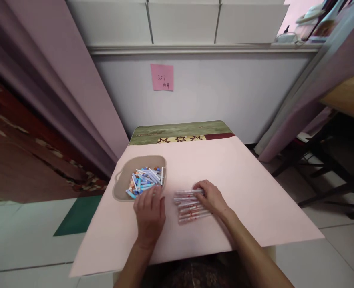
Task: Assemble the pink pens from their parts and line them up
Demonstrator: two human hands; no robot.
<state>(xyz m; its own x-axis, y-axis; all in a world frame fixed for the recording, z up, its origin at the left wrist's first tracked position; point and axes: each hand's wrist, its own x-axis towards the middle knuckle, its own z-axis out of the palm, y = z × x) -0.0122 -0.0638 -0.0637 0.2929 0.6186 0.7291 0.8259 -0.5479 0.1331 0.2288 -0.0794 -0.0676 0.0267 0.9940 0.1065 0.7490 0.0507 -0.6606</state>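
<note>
My left hand is over the near right rim of a beige plastic basket, palm down. Its fingers are stretched out toward the contents, thumb apart, slightly blurred, with nothing visible in them. Inside lie many short pen-like sticks in blue, lilac, white and orange. To the right, a row of clear slender tubes with small red marks lies side by side on the pink table cover. My right hand is curled round the right end of the row, fingers at its far edge and thumb on top, partly hiding the tubes.
The pink cover lies over a small table, whose green patterned top shows at the back. A pink note is stuck on the white wall behind. Curtains hang at both sides; a dark chair stands right.
</note>
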